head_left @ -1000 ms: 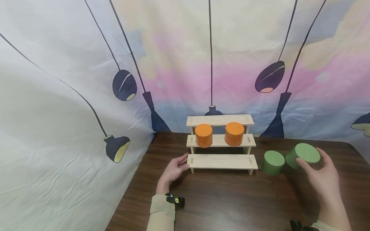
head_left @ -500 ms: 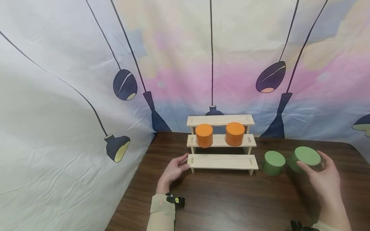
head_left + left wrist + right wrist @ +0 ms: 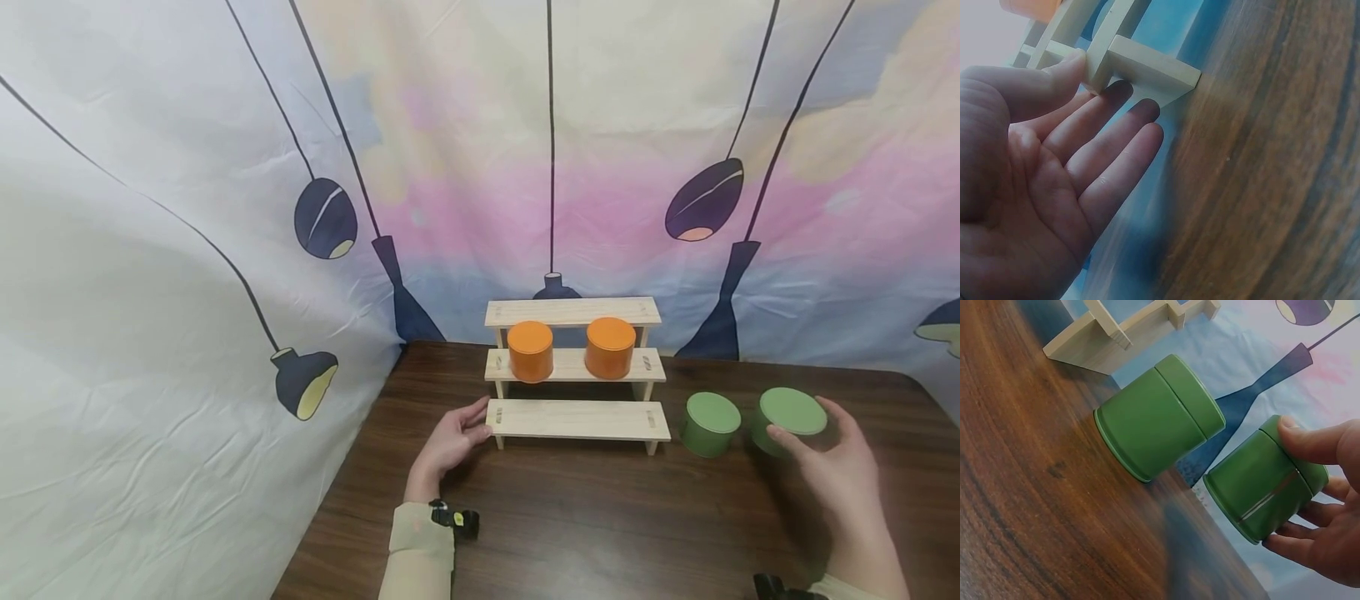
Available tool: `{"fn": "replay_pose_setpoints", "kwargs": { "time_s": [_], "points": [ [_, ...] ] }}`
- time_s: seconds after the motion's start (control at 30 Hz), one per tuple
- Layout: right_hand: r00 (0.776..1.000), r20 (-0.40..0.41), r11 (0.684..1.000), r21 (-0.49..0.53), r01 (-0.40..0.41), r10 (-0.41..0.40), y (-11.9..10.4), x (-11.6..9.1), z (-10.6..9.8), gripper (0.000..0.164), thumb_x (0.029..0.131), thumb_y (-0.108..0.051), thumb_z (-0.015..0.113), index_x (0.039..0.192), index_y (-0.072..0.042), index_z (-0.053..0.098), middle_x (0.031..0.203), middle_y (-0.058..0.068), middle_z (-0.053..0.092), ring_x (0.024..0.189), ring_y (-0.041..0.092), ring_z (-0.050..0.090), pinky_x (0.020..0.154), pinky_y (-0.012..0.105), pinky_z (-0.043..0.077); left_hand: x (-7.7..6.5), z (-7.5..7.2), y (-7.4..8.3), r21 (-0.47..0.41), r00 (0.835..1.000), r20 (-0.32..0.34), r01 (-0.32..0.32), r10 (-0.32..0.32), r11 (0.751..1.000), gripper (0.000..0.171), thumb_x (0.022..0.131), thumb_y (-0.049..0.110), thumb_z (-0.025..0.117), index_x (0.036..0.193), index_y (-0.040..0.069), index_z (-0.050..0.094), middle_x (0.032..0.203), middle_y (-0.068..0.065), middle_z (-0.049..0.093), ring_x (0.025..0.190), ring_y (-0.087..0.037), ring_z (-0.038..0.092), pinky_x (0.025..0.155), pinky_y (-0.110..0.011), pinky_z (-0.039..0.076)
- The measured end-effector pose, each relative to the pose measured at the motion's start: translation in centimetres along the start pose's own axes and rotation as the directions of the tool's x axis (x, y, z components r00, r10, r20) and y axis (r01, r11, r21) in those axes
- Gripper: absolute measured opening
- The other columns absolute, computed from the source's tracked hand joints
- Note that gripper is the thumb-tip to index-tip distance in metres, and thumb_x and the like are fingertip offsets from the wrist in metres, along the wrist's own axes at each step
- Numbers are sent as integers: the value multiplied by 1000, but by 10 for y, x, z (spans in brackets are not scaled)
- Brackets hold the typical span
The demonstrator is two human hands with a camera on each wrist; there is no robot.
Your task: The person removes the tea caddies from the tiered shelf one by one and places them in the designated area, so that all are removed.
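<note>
A three-tier wooden display stand [image 3: 577, 420] faces me on the table. My left hand [image 3: 448, 442] holds the left end of its lowest shelf; in the left wrist view the thumb lies against the board and the other fingers reach out by the end panel [image 3: 1154, 65]. On the right, my right hand [image 3: 842, 471] grips a green lidded tin [image 3: 791, 412] between thumb and fingers. This tin stands upright, close over the tabletop, with a thin slit-like streak down its side [image 3: 1266, 497]. Beside it, toward the stand, a second green tin [image 3: 710, 425] rests on the table.
Two orange tins [image 3: 530, 352] [image 3: 610, 348] sit on the middle shelf. The dark wood table [image 3: 600, 517] ends behind at a fabric backdrop [image 3: 465, 150] printed with hanging lamps. Each wrist wears a black strap [image 3: 455, 520].
My right hand has lowered the green tin toward the table and levelled it from a tilt. A gap now shows between the two green tins. My left hand stays at the stand.
</note>
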State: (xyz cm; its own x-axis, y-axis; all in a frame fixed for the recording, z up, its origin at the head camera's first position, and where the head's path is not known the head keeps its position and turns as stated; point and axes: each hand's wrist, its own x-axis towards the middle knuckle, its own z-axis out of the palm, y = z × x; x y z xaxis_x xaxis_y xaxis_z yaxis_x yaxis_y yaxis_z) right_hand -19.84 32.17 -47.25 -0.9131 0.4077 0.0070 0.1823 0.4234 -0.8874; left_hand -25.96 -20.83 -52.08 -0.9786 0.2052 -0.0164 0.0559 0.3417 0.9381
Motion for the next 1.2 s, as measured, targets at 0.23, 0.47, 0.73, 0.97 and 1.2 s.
{"fn": "replay_pose_setpoints", "kwargs": {
  "time_s": [0.23,0.47,0.73,0.97,1.2],
  "points": [
    [1000,27,1000,-13,6,-6,6,3,3,98,102,-42,73,171,-5,15,173,28,19,151,55,26,117,71,24,1,-1,0,6,1000,-1,0,0,1000,59,105,9,66,161,5,47,156,-12,56,140,-28,58,116,-52,43],
    [999,46,999,-32,-7,8,12,5,5,97,103,-42,71,170,-1,14,173,31,14,155,58,17,118,76,21,0,-1,2,16,1000,-8,6,-6,1000,58,105,10,66,161,7,48,156,-11,56,141,-28,57,118,-53,41],
    [996,93,998,-55,-2,7,16,7,7,98,104,-43,70,170,-1,12,170,38,15,146,60,26,108,74,31,-1,0,2,30,1000,-1,-13,13,999,60,104,9,66,160,1,46,155,-13,57,143,-30,55,119,-55,39],
    [992,121,999,-44,25,-20,18,9,9,96,105,-40,68,169,1,10,166,42,20,144,63,28,107,75,32,-1,-1,1,29,1000,-4,-8,8,1000,60,105,9,66,160,1,46,156,-13,56,143,-29,55,118,-54,40],
    [990,142,998,-60,13,-4,19,9,10,97,106,-41,68,170,1,7,168,41,15,149,64,22,111,78,28,-1,0,1,19,1000,-5,-17,17,1000,59,105,9,66,160,1,46,156,-13,56,143,-30,55,119,-55,39]
  ]
}}
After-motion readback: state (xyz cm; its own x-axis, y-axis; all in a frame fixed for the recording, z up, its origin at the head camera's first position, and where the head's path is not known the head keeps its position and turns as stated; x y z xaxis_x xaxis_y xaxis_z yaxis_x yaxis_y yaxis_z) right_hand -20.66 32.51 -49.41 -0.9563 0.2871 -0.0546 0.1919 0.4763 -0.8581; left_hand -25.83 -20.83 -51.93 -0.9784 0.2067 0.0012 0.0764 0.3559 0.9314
